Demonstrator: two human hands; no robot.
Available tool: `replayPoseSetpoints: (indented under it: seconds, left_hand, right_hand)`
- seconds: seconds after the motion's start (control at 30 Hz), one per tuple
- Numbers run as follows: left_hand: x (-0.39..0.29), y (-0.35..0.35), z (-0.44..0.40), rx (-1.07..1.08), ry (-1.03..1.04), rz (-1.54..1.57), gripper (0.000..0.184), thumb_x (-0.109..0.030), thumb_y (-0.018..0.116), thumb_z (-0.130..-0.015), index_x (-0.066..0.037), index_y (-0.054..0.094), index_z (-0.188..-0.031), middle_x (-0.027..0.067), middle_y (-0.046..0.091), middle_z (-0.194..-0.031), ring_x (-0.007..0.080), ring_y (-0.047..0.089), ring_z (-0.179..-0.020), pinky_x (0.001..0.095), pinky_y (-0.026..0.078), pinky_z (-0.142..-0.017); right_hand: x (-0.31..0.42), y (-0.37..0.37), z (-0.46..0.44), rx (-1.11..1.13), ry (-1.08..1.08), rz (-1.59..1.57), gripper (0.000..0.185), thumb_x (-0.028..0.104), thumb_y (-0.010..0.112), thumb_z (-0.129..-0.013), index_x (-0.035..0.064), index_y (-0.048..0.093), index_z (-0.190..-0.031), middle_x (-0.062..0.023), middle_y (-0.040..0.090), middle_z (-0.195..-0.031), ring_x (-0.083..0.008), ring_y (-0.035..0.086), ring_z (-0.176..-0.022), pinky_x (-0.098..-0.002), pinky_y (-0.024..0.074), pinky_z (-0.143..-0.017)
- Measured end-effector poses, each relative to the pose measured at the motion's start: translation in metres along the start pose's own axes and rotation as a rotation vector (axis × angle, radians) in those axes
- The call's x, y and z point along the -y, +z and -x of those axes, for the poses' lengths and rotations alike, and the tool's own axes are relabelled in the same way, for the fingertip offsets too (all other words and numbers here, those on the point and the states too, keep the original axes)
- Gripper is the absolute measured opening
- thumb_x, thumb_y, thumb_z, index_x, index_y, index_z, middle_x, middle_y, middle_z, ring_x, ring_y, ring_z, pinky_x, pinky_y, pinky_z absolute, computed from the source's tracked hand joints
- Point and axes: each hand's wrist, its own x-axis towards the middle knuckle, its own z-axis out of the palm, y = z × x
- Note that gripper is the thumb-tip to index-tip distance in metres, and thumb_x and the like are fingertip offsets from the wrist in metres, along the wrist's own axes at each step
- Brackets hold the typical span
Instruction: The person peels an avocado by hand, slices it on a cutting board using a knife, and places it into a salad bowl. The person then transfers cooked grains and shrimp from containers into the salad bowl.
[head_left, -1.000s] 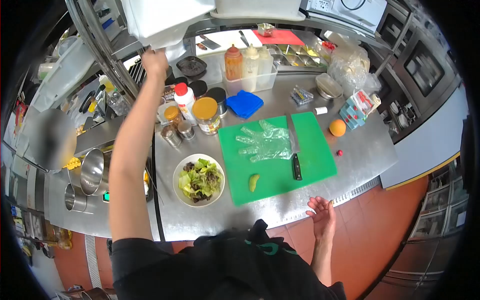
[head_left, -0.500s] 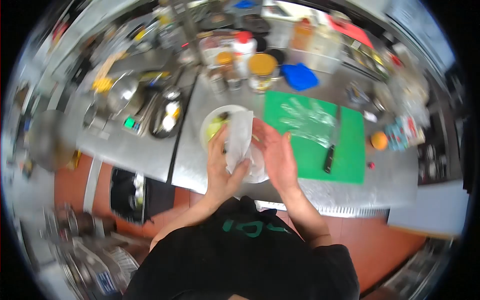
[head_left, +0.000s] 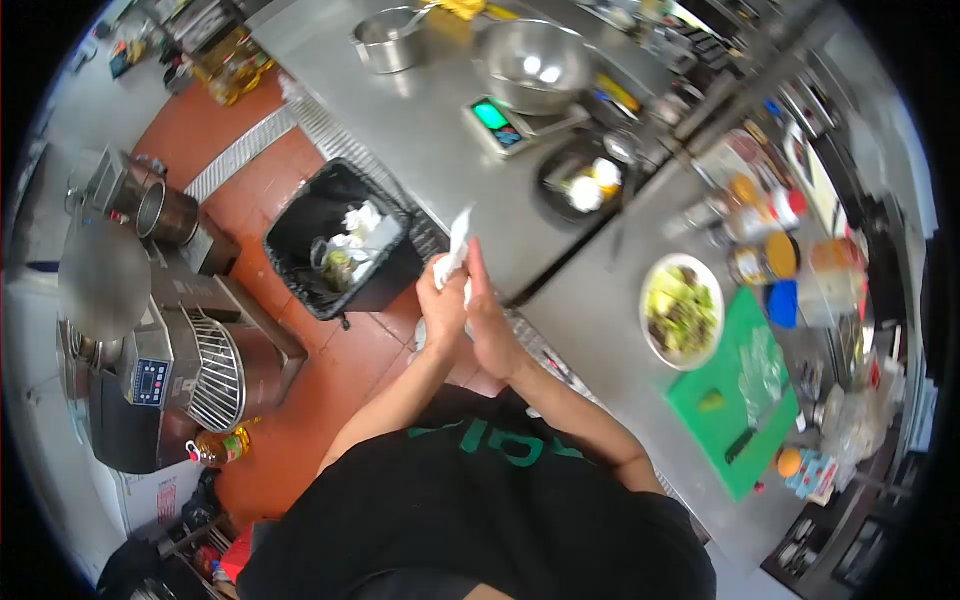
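A crumpled white paper towel (head_left: 458, 245) is pressed between my hands, its loose end sticking up past the fingers. My left hand (head_left: 441, 308) is wrapped around its lower part. Against the other side lies my right hand (head_left: 488, 318), fingers straight and close together, palm turned toward the left. The two hands hide most of the towel. To their left on the floor stands a black bin (head_left: 388, 285) with a liner, holding white paper and some green scraps. To the right on the counter, a white bowl (head_left: 646, 325) contains leafy salad.
A green cutting board (head_left: 690, 395) bears a clear plastic glove (head_left: 762, 368), a knife (head_left: 740, 446) and a green piece. Across the counter are a scale (head_left: 510, 137), metal bowl (head_left: 530, 70) and dark dish (head_left: 557, 182). A floor machine (head_left: 215, 365) stands left.
My view and body have turned left, from the cutting board toward the bin. My hands, with the paper towel, have left the salad bowl; my right hand has closed in against the towel.
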Motion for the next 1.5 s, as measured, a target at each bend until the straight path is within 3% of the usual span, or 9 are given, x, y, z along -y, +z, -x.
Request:
replayPoseSetpoints:
  seconds: [0.17,0.27,0.43,0.7,0.8,1.03,1.17,1.37,1.5]
  left_hand:
    - [0.037,-0.148,-0.124,-0.156,-0.221,0.043,0.018,-0.013,0.054,-0.087,0.002,0.062,-0.094,0.0059,0.062,-0.077,0.0128,0.056,-0.06,0.0286,0.043,-0.052]
    - [0.007,-0.178,-0.134,-0.074,-0.615,0.436,0.028,-0.024,0.056,-0.09,-0.004,0.057,-0.109,0.0063,0.062,-0.095,0.015,0.059,-0.082,0.0303,0.047,-0.069]
    - [0.0,-0.213,-0.155,0.323,-0.441,1.432,0.039,-0.035,0.039,-0.097,-0.008,0.047,-0.123,0.0102,0.055,-0.119,0.0215,0.051,-0.112,0.0348,0.041,-0.096]
    - [-0.131,-0.287,-0.194,-0.084,-0.261,0.039,0.035,-0.022,0.044,-0.095,0.003,0.051,-0.118,0.0255,0.047,-0.128,0.0297,0.043,-0.123,0.0422,0.033,-0.103]
    - [-0.114,-0.259,-0.192,0.028,0.764,-0.771,0.03,-0.006,0.055,-0.078,-0.003,0.057,-0.108,0.018,0.049,-0.126,0.0311,0.043,-0.122,0.0474,0.029,-0.103]
    - [-0.065,-0.299,-0.198,0.198,0.834,-0.926,0.017,-0.013,0.056,-0.082,-0.003,0.058,-0.096,0.0078,0.058,-0.08,0.0252,0.056,-0.072,0.0404,0.043,-0.086]
    - [-0.053,-0.311,-0.196,-0.021,-0.359,0.241,0.038,-0.036,0.047,-0.095,-0.003,0.054,-0.112,0.0058,0.063,-0.091,0.0138,0.06,-0.071,0.0286,0.05,-0.068]
    - [-0.107,-0.211,-0.186,-0.032,-0.375,0.688,0.054,-0.049,0.036,-0.096,-0.003,0.051,-0.118,0.006,0.059,-0.107,0.0136,0.055,-0.097,0.0278,0.044,-0.086]
    - [-0.117,-0.196,-0.188,-0.304,0.086,0.315,0.048,-0.037,0.034,-0.099,0.001,0.059,-0.083,0.0006,0.053,-0.071,0.0085,0.043,-0.064,0.0299,0.034,-0.055]
  right_hand:
    - [-0.045,0.078,-0.096,0.14,0.165,-0.285,0.079,0.061,0.023,-0.092,0.0082,-0.001,-0.146,-0.0219,0.023,-0.145,-0.0299,0.041,-0.125,-0.0438,0.0305,-0.103]
    - [-0.059,0.108,-0.168,0.158,-0.097,0.288,0.076,0.058,0.024,-0.093,0.0029,0.016,-0.144,-0.02,0.031,-0.142,-0.0325,0.037,-0.128,-0.0466,0.0228,-0.106]
    - [-0.061,0.15,-0.199,0.436,-0.261,0.885,0.072,0.057,0.028,-0.09,0.0009,0.036,-0.135,-0.0146,0.035,-0.141,-0.0295,0.024,-0.135,-0.0566,0.0097,-0.107]
    - [-0.052,0.132,-0.227,0.845,-0.309,1.103,0.043,0.043,0.065,-0.075,0.0094,0.066,-0.102,-0.0145,0.037,-0.139,-0.0313,0.024,-0.134,-0.0623,0.0124,-0.105]
    - [-0.027,0.149,-0.251,0.883,-0.32,1.075,0.038,0.034,0.072,-0.07,0.0116,0.067,-0.1,-0.0142,0.051,-0.121,-0.0329,0.043,-0.118,-0.0521,0.0319,-0.097]
    - [0.036,0.137,-0.289,0.853,-0.146,0.651,0.033,0.023,0.074,-0.07,0.009,0.067,-0.1,-0.0091,0.055,-0.124,-0.0251,0.063,-0.092,-0.0338,0.0505,-0.08]
    - [0.042,0.135,-0.313,0.536,-0.334,0.686,0.049,0.023,0.074,-0.07,0.0059,0.059,-0.114,-0.0156,0.046,-0.133,-0.0305,0.056,-0.107,-0.0384,0.0462,-0.09]
    - [-0.025,0.185,-0.297,0.327,-0.378,0.974,0.068,0.018,0.065,-0.077,0.0078,0.035,-0.137,-0.0212,0.031,-0.14,-0.0365,0.039,-0.124,-0.042,0.033,-0.102]
    - [-0.038,0.193,-0.286,0.272,-0.263,0.506,0.06,0.014,0.054,-0.088,0.0041,0.026,-0.14,-0.0214,0.032,-0.14,-0.0347,0.035,-0.128,-0.0423,0.0263,-0.107]
